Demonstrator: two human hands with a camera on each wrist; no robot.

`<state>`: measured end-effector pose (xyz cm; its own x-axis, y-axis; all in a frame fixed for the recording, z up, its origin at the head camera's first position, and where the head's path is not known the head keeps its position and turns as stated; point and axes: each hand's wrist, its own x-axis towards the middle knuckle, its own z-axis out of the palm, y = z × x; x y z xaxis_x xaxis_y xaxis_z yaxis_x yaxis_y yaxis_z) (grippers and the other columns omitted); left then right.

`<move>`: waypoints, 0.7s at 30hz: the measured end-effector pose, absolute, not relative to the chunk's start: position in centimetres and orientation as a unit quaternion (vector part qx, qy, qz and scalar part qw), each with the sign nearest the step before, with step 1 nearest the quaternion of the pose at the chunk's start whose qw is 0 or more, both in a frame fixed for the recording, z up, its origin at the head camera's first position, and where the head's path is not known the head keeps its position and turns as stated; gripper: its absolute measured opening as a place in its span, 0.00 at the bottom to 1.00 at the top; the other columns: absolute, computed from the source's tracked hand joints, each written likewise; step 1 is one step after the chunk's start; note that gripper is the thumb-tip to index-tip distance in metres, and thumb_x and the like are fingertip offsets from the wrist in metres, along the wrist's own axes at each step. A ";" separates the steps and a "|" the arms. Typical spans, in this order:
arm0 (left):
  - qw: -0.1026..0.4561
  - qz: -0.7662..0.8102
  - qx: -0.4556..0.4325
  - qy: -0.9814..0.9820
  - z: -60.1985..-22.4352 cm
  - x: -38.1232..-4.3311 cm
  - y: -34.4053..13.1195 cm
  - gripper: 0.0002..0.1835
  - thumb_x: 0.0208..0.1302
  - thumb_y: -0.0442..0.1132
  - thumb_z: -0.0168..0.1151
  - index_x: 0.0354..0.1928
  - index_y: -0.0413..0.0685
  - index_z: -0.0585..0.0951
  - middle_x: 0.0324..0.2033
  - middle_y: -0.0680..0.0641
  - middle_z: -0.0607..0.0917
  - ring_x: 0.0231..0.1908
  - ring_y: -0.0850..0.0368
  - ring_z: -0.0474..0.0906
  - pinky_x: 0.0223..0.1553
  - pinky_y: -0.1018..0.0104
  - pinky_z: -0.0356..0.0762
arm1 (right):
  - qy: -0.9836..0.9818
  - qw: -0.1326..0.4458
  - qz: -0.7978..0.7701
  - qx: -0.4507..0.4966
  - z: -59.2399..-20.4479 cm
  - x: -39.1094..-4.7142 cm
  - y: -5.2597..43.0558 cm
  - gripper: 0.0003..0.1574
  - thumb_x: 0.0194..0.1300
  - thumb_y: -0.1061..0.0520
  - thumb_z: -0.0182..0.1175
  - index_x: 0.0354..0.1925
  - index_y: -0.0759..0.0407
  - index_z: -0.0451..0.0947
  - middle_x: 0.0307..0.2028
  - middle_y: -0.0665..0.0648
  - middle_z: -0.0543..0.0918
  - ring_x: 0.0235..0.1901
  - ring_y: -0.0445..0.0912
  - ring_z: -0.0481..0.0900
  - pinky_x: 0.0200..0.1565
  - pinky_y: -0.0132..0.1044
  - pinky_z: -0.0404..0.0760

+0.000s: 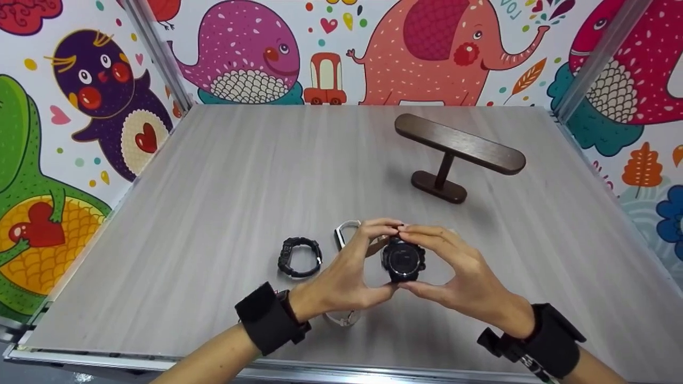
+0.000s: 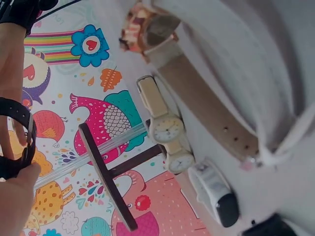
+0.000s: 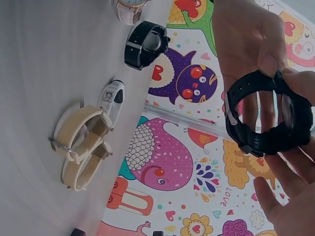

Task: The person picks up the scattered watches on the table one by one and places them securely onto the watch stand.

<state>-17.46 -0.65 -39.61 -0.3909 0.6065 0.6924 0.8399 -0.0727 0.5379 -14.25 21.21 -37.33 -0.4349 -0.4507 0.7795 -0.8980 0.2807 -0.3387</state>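
Both hands hold a black wristwatch (image 1: 404,259) above the table, its round face turned up toward the head camera. My left hand (image 1: 346,277) grips it by the left side, fingers at its top edge and thumb at the bottom. From the other side my right hand (image 1: 467,274) pinches it the same way, the two hands' fingertips meeting. In the right wrist view the strap (image 3: 248,86) of that watch forms a fastened loop. Another black watch (image 1: 300,257) lies on the table just left of the left hand, which partly hides a white watch (image 1: 341,234) behind it.
A dark brown T-shaped stand (image 1: 443,170) rises at the back right of the grey table (image 1: 240,186). Cream-strapped watches (image 3: 81,132) stand close together. A rose-gold watch (image 2: 147,29) with a taupe strap lies nearby. Cartoon-printed panels (image 1: 251,48) border the table.
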 end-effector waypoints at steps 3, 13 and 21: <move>0.105 -0.496 -0.542 -0.671 -39.5 -17.7 -0.4 0.44 0.48 0.23 0.70 0.66 0.33 0.58 0.68 0.31 0.61 0.69 0.40 0.67 0.68 0.58 0.71 | -0.756 0.296 0.384 0.440 -37.2 -14.4 21.5 0.39 0.55 0.50 0.76 0.58 0.71 0.77 0.55 0.67 0.82 0.61 0.44 0.77 0.66 0.28 0.71; 0.149 -0.377 -0.533 -0.743 -37.3 -21.1 0.8 0.49 0.55 0.36 0.72 0.74 0.33 0.53 0.75 0.31 0.53 0.77 0.41 0.54 0.76 0.55 0.57 | -0.826 0.318 0.353 0.301 -37.0 -15.2 25.3 0.42 0.46 0.55 0.80 0.58 0.66 0.77 0.54 0.64 0.82 0.59 0.37 0.76 0.66 0.25 0.68; 0.132 -0.272 -0.489 -0.818 -35.8 -25.9 2.4 0.49 0.55 0.33 0.70 0.77 0.38 0.55 0.77 0.36 0.54 0.77 0.42 0.54 0.76 0.50 0.58 | -0.868 0.346 0.336 0.120 -37.1 -16.0 31.5 0.44 0.45 0.68 0.79 0.62 0.67 0.75 0.55 0.69 0.80 0.57 0.44 0.76 0.60 0.14 0.63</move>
